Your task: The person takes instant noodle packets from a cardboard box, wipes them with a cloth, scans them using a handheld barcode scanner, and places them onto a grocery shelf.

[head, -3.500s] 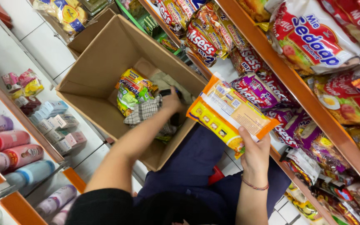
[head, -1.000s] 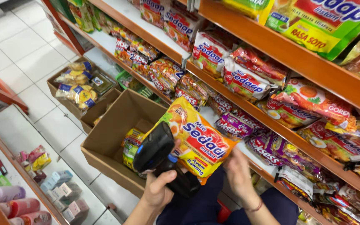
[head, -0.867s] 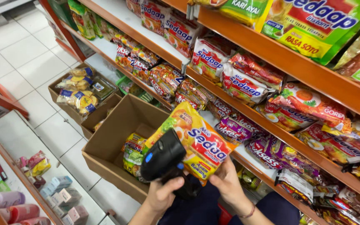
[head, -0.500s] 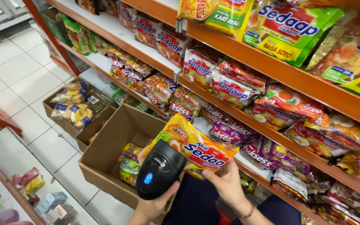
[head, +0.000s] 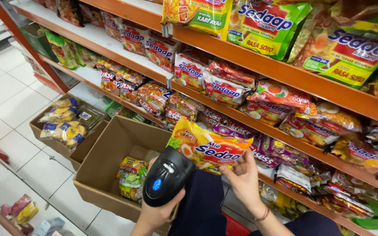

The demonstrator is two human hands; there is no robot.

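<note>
My left hand (head: 157, 213) grips a black handheld barcode scanner (head: 167, 175) with a blue button, its head pointing up toward a yellow multi-pack of instant noodles (head: 206, 146). My right hand (head: 244, 177) holds that pack by its lower right edge, just in front of the shelf. Below the pack sits an open cardboard box (head: 110, 148) on the floor, with a few green and yellow noodle packs (head: 132, 177) inside.
Orange-edged shelves (head: 259, 54) full of noodle packets run across the right and top. A second cardboard box (head: 64, 122) of bagged goods stands further left on the white tiled floor. A low shelf with small items shows at bottom left.
The view has tilted up toward the shelves. The scanner and the yellow pack have come closer together, the pack now lying flatter in my right hand.
</note>
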